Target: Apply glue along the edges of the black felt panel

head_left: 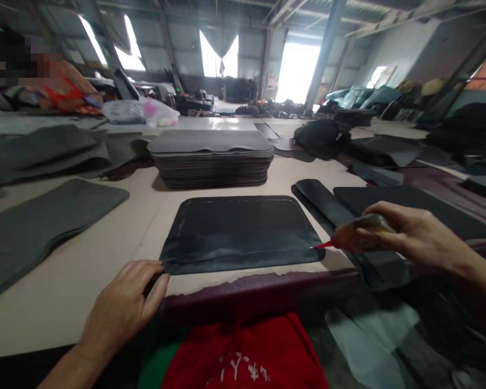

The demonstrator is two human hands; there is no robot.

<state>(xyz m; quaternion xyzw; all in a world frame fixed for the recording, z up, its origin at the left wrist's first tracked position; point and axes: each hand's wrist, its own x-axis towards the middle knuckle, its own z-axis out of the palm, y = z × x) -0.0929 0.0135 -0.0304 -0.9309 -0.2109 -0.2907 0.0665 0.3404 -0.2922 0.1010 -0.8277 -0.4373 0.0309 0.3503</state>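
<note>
A dark rounded mat (238, 229) lies flat on the table in front of me, with a shiny line along its rim. My right hand (413, 232) is closed around a brownish glue bottle (354, 233) whose red nozzle tip touches the mat's near right corner. My left hand (125, 305) rests on the table edge at the mat's near left corner, fingers curled and pinching the mat's edge. Black strips (328, 205) lie just right of the mat, under my right hand.
A tall stack of similar mats (213, 162) stands behind the mat. Grey felt sheets (40, 216) lie at the left, more dark pieces (405, 200) at the right. A person (60, 86) sits at the far left. Plastic bags (146, 111) lie on the far table.
</note>
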